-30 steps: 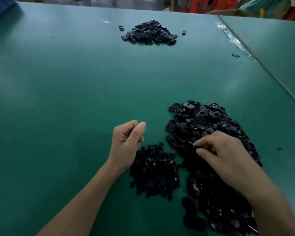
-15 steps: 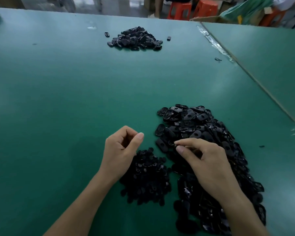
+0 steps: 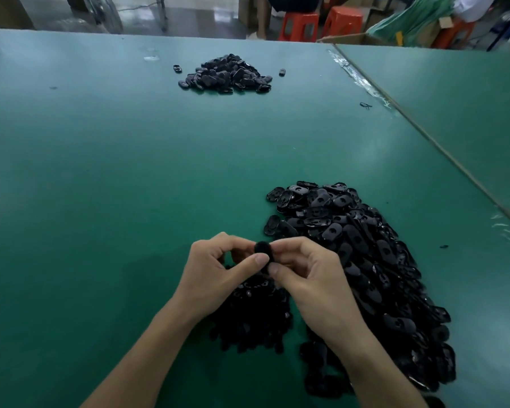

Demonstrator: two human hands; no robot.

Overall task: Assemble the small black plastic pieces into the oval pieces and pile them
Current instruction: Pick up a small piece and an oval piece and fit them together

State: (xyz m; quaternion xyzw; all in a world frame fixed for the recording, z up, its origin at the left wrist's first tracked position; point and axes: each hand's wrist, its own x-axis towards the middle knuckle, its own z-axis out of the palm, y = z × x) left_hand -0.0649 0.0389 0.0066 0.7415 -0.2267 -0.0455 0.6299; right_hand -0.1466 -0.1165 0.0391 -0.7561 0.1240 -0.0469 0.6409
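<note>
My left hand [image 3: 212, 275] and my right hand [image 3: 315, 278] meet above the near part of the dark green bench [image 3: 100, 172]. Both pinch one black oval plastic piece [image 3: 262, 251] between them. The fingers [image 3: 249, 262] of the left hand are curled, with the thumb tip pressed against the left side of the piece. The right thumb and forefinger close on its right side. The piece is held clear of the bench, with its upper end showing above the thumbs. Whether a small insert is seated in it I cannot tell.

Directly below the hands, and partly hidden by them, lies a low heap of small black plastic pieces [image 3: 248, 322]. Just beside it on the right runs a long heap of loose black oval pieces [image 3: 365, 254], which extends from mid-bench towards me past the right forearm.

At the far side of the bench, well apart from both heaps, sits a smaller far pile of black oval pieces [image 3: 227, 73]. One stray oval piece [image 3: 177, 68] lies just left of it and a second stray piece [image 3: 282, 72] just right.

A second green bench top [image 3: 460, 113] adjoins on the right. Beyond the far edge stand two red plastic stools [image 3: 299, 25]
</note>
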